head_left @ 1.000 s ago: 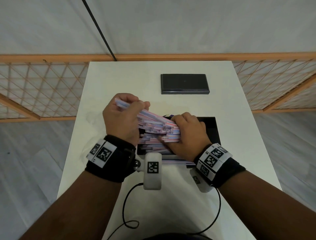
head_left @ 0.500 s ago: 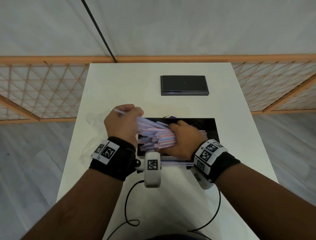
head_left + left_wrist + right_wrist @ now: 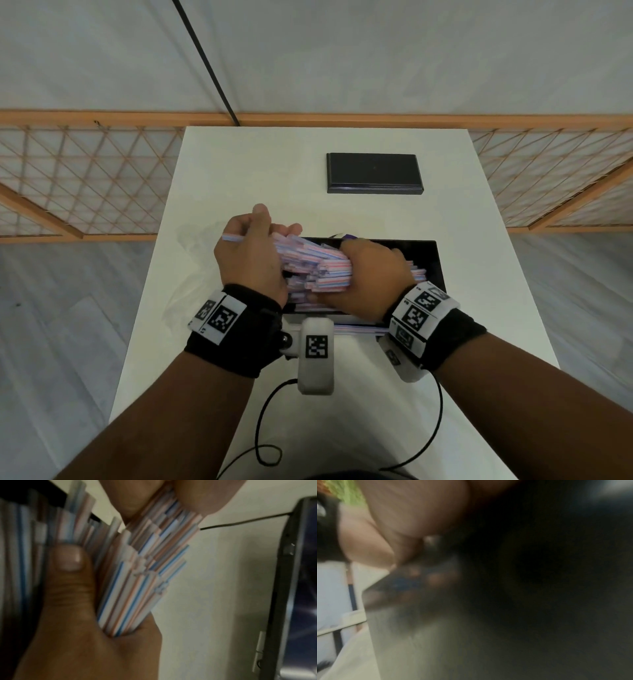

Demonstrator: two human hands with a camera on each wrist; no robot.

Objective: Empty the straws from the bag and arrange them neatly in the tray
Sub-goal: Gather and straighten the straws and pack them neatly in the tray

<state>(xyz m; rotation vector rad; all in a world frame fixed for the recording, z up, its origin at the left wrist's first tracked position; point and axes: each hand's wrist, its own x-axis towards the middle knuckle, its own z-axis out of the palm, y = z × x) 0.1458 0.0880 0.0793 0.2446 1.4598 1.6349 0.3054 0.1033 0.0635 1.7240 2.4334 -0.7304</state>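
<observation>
A few loose straws (image 3: 356, 329) lie on the white table (image 3: 212, 192) just before the black tray (image 3: 432, 260), over which the left hand (image 3: 251, 255) and right hand (image 3: 370, 274) each curl tightly round opposite ends of a striped straw bundle (image 3: 317, 270), a black slab (image 3: 374, 173) beyond.

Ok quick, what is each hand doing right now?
Left hand: closed, gripping one end of the bundle of straws.
Right hand: closed, gripping the other end of the same bundle, over the tray.
</observation>
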